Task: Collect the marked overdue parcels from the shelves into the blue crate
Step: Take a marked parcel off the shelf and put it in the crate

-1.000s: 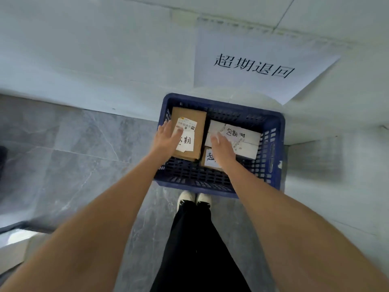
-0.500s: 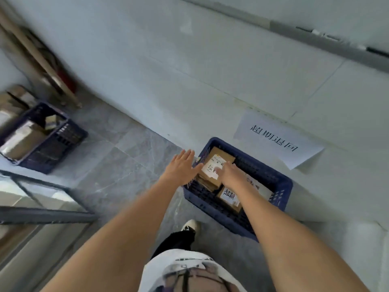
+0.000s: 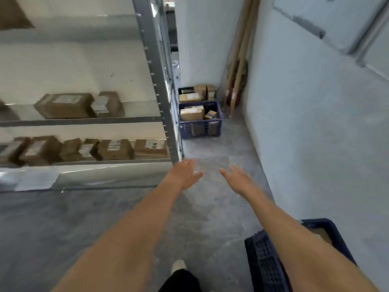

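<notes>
A metal shelf unit (image 3: 155, 81) fills the left, brown parcels (image 3: 114, 149) lying flat in rows along its shelves, long sides running with the shelf edge. Both arms reach forward over bare grey floor (image 3: 206, 207). The left hand (image 3: 185, 173) and right hand (image 3: 237, 178) are empty, fingers spread. The blue crate (image 3: 265, 262) sits lower right against the wall, partly hidden by the right forearm. A second crate (image 3: 200, 125) of boxes stands further ahead by the shelf post, open floor between.

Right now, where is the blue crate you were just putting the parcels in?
The blue crate sits on the floor at the bottom right of the head view, against the wall and partly hidden under the right forearm.
</notes>
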The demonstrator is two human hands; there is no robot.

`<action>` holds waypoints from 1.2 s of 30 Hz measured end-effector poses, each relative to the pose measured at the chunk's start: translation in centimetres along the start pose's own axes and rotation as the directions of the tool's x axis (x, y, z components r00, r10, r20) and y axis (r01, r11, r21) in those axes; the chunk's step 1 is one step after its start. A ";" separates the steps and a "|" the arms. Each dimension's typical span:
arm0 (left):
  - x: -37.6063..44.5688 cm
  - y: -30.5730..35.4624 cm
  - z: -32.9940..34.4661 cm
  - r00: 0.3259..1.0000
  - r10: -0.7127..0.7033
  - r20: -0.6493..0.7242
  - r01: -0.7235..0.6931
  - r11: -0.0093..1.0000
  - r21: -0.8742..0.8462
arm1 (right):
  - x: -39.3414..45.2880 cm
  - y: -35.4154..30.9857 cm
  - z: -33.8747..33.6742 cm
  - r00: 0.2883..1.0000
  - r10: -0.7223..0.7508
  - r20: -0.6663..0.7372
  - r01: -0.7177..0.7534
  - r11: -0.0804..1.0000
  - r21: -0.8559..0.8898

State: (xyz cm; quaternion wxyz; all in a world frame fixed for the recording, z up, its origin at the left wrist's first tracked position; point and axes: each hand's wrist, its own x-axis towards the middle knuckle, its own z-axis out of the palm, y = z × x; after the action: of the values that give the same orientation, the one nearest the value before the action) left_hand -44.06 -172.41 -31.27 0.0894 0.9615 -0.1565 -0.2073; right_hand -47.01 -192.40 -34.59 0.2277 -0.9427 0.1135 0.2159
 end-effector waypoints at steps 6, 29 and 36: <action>-6.6 -15.5 -5.7 0.949 -0.278 -0.149 0.263 0.958 -0.114 | 1.9 -19.0 1.8 0.932 -0.361 0.032 0.363 0.926 -0.102; -17.1 -54.6 -8.4 0.742 -0.655 -0.143 0.572 0.730 -0.374 | 12.0 -58.9 20.9 0.727 -0.572 0.380 0.681 0.672 -0.291; -7.7 -59.3 -8.3 0.792 -0.609 -0.049 0.546 0.742 -0.387 | 19.9 -57.7 23.0 0.831 -0.437 0.343 0.521 0.829 -0.205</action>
State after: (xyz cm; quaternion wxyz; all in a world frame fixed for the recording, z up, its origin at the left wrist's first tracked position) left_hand -31.50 -113.49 -35.02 0.2048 0.9441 0.1983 -0.1652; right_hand -19.60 -133.48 -40.24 0.1478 -0.9228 -0.1954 0.2973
